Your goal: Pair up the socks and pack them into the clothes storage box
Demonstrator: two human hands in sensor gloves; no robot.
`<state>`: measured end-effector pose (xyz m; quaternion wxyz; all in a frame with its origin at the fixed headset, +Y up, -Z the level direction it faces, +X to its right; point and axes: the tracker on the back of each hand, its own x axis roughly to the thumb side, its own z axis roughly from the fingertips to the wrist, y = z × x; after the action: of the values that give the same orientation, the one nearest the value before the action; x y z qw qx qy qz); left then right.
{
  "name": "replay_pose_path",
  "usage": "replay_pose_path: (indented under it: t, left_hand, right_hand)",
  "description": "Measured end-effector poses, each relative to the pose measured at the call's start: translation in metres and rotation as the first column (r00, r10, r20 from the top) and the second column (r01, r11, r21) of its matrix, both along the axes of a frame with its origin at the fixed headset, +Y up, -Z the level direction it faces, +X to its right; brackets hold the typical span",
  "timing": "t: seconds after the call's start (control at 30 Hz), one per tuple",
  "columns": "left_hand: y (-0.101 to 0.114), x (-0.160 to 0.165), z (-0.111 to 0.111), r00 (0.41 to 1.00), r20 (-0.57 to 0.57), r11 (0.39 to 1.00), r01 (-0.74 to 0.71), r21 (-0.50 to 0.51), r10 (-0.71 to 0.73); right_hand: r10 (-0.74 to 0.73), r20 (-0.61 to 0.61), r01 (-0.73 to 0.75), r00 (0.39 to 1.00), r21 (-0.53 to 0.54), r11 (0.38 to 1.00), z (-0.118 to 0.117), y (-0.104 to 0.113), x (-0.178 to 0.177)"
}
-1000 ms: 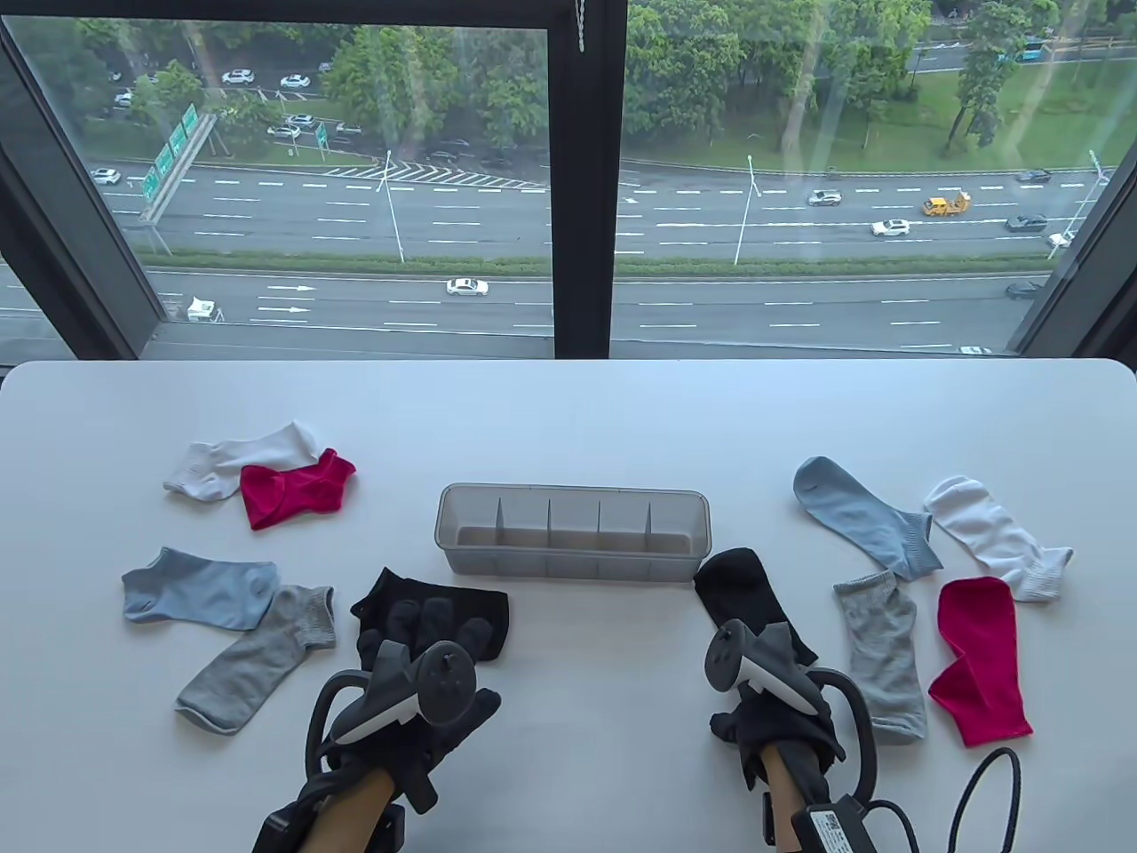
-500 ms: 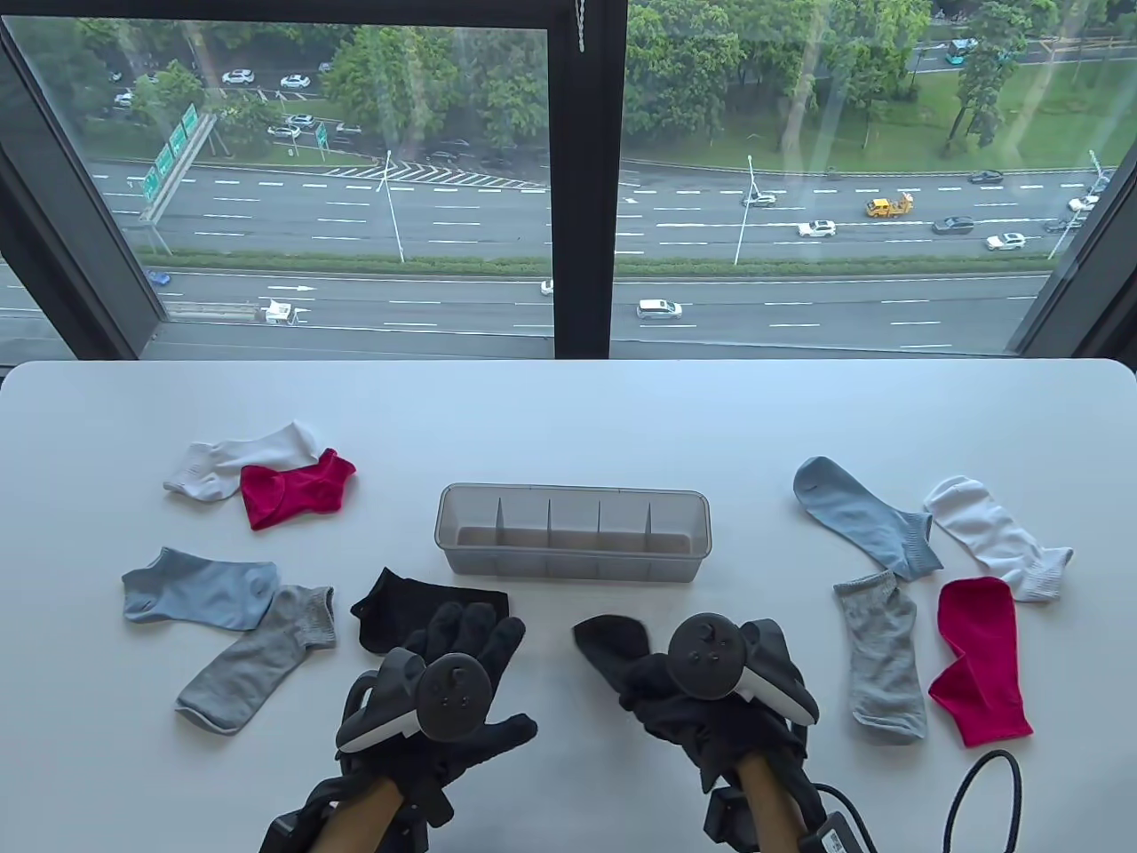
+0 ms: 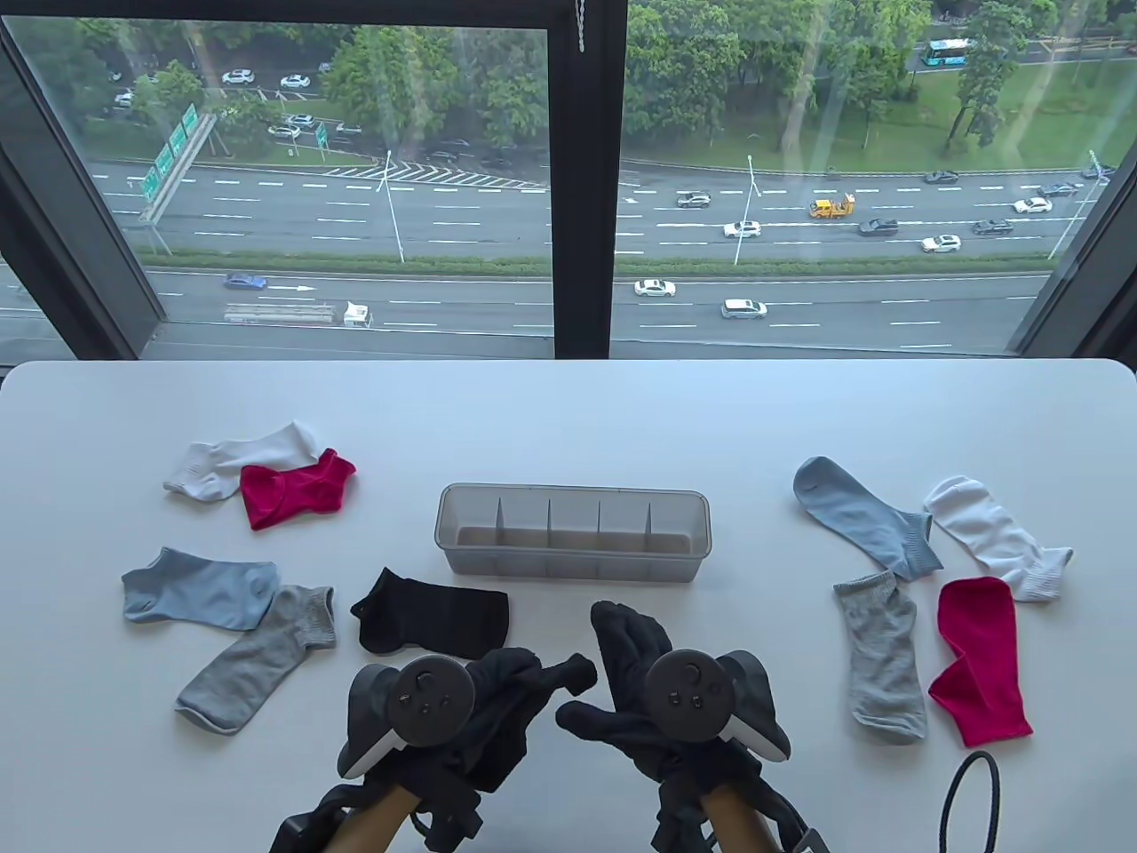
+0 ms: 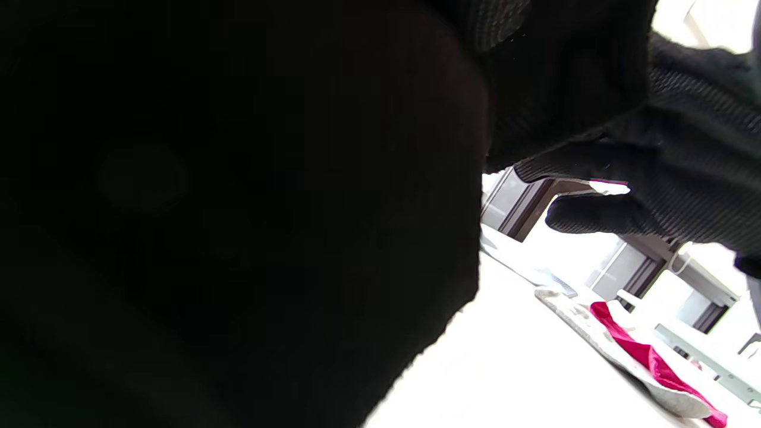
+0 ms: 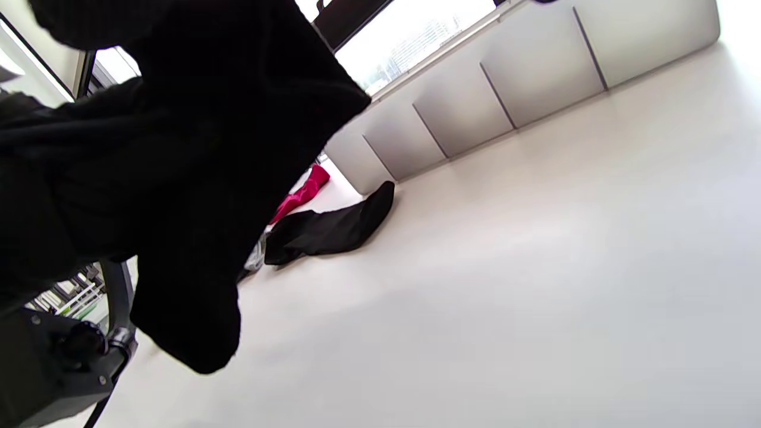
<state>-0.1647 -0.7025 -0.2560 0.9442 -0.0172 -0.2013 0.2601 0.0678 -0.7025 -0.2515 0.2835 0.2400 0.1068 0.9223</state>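
The table view showed both hands low at the front edge of the white surface (image 3: 568, 400); the right wrist view alone showed a black sock (image 5: 196, 178) hanging beneath the right hand (image 3: 657, 702), its fingers (image 3: 622, 635) fairly straight above it. Whether they gripped the sock, or whether the left hand (image 3: 480, 711) with curled fingers held its other end, could not be told. Half a second earlier the left hand lay on the second black sock (image 3: 431, 619); that sock now lay uncovered near the storage box (image 3: 573, 533), and the carried sock had come closer to the left hand. The box's five compartments held nothing
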Motion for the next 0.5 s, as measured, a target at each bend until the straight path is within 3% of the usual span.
replay_pose_path:
  t: [0.07,0.13,0.23,0.3,0.4,0.5]
  left_hand:
    - [0.002,0.001,0.002,0.999,0.014,0.999,-0.031,0.032,0.031]
    - [0.004,0.003,0.005,0.998,0.017,0.997,-0.054,0.056,0.053]
    - [0.001,0.005,0.003,0.997,0.076,0.999,-0.024,0.029,0.022]
    - [-0.003,0.006,-0.001,0.991,0.132,0.998,-0.001,-0.062,0.009]
    - [-0.009,0.008,-0.007,0.979,0.131,0.98,0.171,-0.102,-0.158]
    - [-0.025,0.004,-0.015,0.904,0.085,0.878,0.427,-0.217,-0.419]
  right_hand:
    - [0.107,-0.067,-0.107,0.992,-0.001,0.994,0.0,-0.001,-0.008]
    - [0.124,-0.02,-0.123,0.992,0.054,0.991,0.003,-0.001,-0.014]
    - [-0.086,0.185,0.044,0.979,0.217,0.975,0.002,0.005,-0.005]
    - [-0.192,0.206,0.154,0.96,0.188,0.97,-0.003,0.007,0.004]
    - [-0.169,0.287,0.08,0.943,0.298,0.951,-0.002,0.012,0.015]
    - [-0.221,0.355,0.084,0.909,0.362,0.928,0.0,0.02,0.022]
